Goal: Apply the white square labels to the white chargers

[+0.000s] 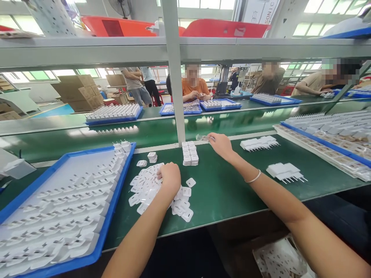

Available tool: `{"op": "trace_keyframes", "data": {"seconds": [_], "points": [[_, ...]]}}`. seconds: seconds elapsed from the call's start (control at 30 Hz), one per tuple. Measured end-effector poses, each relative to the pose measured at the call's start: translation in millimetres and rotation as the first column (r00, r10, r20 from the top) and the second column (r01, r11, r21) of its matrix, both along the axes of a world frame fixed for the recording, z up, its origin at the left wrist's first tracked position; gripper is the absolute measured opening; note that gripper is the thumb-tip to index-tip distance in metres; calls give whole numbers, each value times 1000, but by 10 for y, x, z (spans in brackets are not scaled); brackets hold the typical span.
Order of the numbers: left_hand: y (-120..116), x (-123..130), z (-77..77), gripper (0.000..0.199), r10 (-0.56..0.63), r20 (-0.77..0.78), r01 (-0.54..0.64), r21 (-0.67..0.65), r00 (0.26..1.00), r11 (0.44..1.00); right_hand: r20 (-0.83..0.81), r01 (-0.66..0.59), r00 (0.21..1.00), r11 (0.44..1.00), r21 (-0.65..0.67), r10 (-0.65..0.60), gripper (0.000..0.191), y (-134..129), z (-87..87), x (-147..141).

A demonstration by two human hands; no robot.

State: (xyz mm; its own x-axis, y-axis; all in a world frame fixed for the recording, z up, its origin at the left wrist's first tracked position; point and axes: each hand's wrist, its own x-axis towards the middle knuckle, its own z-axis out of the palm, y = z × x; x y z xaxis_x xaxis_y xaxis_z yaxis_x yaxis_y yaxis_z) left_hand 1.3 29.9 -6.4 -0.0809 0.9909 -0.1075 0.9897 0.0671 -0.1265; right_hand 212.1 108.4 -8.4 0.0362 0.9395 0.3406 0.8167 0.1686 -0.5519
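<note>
My left hand [171,177] reaches into a loose pile of flat white plastic pieces [145,181] with rounded corners. Its fingers are curled down at the pile, and what lies between them is hidden. Further back on the right, my right hand [220,144] pinches a small clear plastic piece [201,137] near the bench's far edge. Between the hands stand neat stacks of white square pieces [190,153]. Two smaller stacks, one short [142,163] and one taller [152,156], sit behind the pile.
A blue-rimmed tray [111,206] with rows of white pronged plugs lies at left. White plug groups [259,143] [285,172] rest at right, beside another filled tray [327,141]. A metal post [175,77] rises ahead. Across the green conveyor [150,133], people sit by trays.
</note>
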Motion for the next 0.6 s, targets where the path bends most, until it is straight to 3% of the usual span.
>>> {"op": "trace_keyframes", "data": {"seconds": [0.1, 0.2, 0.27, 0.33, 0.47, 0.6], "points": [[-21, 14, -4, 19, -10, -22, 9, -27, 1000, 1000, 96, -80, 992, 996, 33, 76, 39, 134, 78, -300], [-14, -51, 53, 23, -1, -8, 1, -14, 1000, 1000, 164, -195, 967, 981, -2, 193, 34, 236, 27, -539], [-2, -94, 101, 26, 18, 13, -18, 15, 1000, 1000, 191, -265, 943, 963, -54, 271, 27, 253, -34, -613], [6, -118, 149, 29, 37, 31, -38, 55, 999, 998, 200, -307, 928, 949, -68, 315, 32, 223, -54, -609], [-23, -113, 235, 34, 18, 49, -25, 141, 999, 990, 197, -268, 945, 963, 9, 261, 48, 44, 114, -355], [-34, -82, 242, 43, -107, 58, 90, 233, 993, 968, 206, -10, 979, 999, 33, 3, 43, -305, 298, 315]]}}
